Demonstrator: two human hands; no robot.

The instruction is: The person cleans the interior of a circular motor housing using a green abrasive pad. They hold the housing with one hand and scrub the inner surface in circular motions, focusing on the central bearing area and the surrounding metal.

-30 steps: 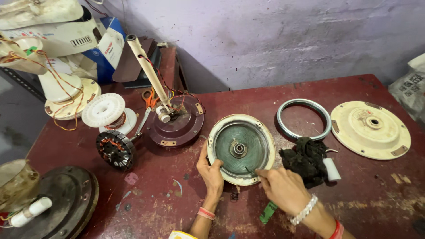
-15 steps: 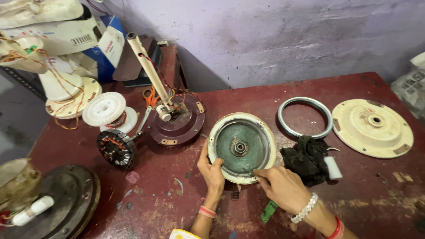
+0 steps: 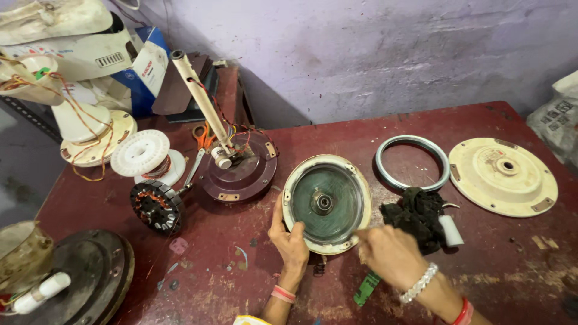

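One fan housing [image 3: 327,203], two hands.

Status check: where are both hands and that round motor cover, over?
Left hand grips round motor cover at its left rim. Right hand at its lower right edge, blurred. Black rag lies close beside the cover.

Between the left hand [image 3: 293,241] and right hand [image 3: 391,256], the round cream metal fan cover [image 3: 327,202] looks dull, its greenish inside grimy. Right of it lie a matt black cloth rag [image 3: 417,215] and shiny metal ring [image 3: 413,162], on the scuffed red wooden table [image 3: 337,132]
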